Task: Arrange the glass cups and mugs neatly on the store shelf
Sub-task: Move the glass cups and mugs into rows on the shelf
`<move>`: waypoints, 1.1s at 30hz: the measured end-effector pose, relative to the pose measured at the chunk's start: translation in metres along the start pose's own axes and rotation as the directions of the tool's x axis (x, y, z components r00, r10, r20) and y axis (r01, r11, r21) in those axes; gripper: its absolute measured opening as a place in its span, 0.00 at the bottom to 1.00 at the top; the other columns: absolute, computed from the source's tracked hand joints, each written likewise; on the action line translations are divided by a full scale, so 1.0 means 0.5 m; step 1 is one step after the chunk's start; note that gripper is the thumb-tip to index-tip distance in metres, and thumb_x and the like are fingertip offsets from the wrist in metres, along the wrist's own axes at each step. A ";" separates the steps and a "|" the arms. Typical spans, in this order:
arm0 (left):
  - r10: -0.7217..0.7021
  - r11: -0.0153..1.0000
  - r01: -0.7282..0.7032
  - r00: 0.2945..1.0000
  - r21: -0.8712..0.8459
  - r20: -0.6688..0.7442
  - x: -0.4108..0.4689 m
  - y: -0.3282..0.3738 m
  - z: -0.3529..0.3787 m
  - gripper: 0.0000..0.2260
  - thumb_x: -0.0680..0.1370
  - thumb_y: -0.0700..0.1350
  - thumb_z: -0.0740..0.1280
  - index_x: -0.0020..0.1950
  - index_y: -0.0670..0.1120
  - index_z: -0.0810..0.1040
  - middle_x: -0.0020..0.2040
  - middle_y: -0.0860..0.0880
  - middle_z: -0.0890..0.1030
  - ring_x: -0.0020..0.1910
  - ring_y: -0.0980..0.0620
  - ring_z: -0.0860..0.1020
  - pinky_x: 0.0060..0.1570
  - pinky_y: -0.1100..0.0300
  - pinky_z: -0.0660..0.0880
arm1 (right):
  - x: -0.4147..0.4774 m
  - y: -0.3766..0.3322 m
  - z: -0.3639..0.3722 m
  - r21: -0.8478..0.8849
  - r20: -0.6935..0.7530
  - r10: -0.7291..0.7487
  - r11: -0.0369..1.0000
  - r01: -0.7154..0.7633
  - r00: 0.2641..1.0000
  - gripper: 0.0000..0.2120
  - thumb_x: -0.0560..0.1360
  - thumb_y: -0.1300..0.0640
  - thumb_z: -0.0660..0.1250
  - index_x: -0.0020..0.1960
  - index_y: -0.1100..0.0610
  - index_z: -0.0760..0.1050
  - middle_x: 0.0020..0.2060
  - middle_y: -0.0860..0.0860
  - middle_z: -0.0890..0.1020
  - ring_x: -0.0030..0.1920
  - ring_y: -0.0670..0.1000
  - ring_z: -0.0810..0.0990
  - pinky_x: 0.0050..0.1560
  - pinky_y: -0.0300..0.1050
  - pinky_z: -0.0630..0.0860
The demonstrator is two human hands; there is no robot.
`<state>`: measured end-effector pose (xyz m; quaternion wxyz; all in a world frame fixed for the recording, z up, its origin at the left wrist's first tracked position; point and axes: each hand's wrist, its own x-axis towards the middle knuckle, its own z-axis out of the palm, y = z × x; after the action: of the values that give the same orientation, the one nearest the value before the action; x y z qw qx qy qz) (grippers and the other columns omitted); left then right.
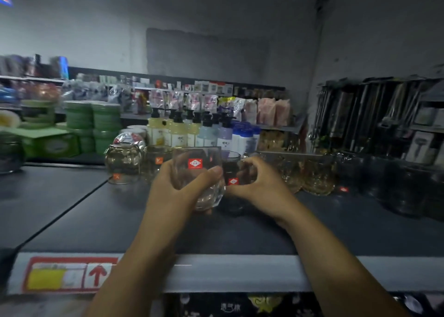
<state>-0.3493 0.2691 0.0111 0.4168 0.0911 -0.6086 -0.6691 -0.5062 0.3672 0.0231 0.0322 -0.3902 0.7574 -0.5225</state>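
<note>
Your left hand (173, 187) had fingers and thumb wrapped round the clear glass cup (195, 162), low over the shelf (96, 220). At its three o'clock, your right hand (259, 187) pinched the dark cup (230, 170). With the two so close, a hasty set-down could knock glass against glass and chip a rim.

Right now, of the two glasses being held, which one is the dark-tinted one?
The dark glass gripped by the right hand. The left hand holds a clear glass, see-through with a faceted base.

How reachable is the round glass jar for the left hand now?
Probably not yet: the left hand grips a clear cup. Otherwise the way looks free: bare shelf lies in front of the round glass jar.
</note>
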 end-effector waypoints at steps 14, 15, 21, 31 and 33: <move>0.056 0.998 -0.059 0.997 -0.037 -0.060 0.011 -0.020 0.007 0.29 0.65 0.52 0.77 0.64 0.48 0.78 0.51 0.43 0.87 0.45 0.43 0.86 0.31 0.57 0.78 | 0.020 0.022 0.017 -0.063 -0.011 0.036 0.997 -0.036 0.999 0.37 0.63 0.44 0.84 0.60 0.53 0.65 0.51 0.44 0.79 0.50 0.41 0.79 0.46 0.37 0.73; 0.048 0.998 -0.050 0.997 -0.031 -0.054 0.012 -0.020 0.007 0.30 0.64 0.52 0.79 0.65 0.47 0.78 0.51 0.42 0.87 0.45 0.43 0.86 0.31 0.57 0.78 | 0.019 0.020 0.017 -0.079 -0.013 0.036 0.996 -0.037 0.999 0.36 0.64 0.44 0.83 0.60 0.53 0.64 0.50 0.43 0.78 0.49 0.39 0.77 0.43 0.35 0.72; 0.071 0.996 -0.070 0.997 0.049 -0.014 0.004 -0.015 0.011 0.27 0.65 0.54 0.79 0.62 0.52 0.80 0.54 0.47 0.87 0.53 0.45 0.86 0.53 0.46 0.81 | -0.022 0.006 -0.031 -0.066 0.081 -0.006 0.998 0.011 0.997 0.38 0.69 0.50 0.81 0.71 0.49 0.62 0.63 0.43 0.73 0.62 0.45 0.76 0.61 0.40 0.73; 0.106 0.927 -0.176 0.970 0.332 0.220 -0.022 -0.035 0.130 0.36 0.62 0.53 0.85 0.65 0.51 0.74 0.55 0.55 0.85 0.53 0.57 0.84 0.54 0.58 0.82 | -0.110 -0.027 -0.151 0.263 0.113 -0.095 0.963 0.062 0.989 0.34 0.64 0.32 0.76 0.65 0.46 0.77 0.58 0.45 0.84 0.57 0.44 0.85 0.55 0.46 0.81; 0.112 0.905 -0.190 0.970 0.381 0.216 -0.018 -0.043 0.148 0.42 0.62 0.51 0.84 0.72 0.54 0.68 0.58 0.59 0.84 0.56 0.62 0.83 0.59 0.56 0.80 | -0.111 -0.023 -0.153 0.244 0.089 -0.090 0.968 0.065 0.992 0.38 0.61 0.38 0.82 0.67 0.47 0.75 0.59 0.45 0.84 0.55 0.45 0.85 0.54 0.45 0.82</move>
<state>-0.3995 0.3279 0.0064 0.3806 0.0628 -0.7741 -0.5020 -0.4962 0.4584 0.0472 0.0966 -0.4384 0.6700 -0.5912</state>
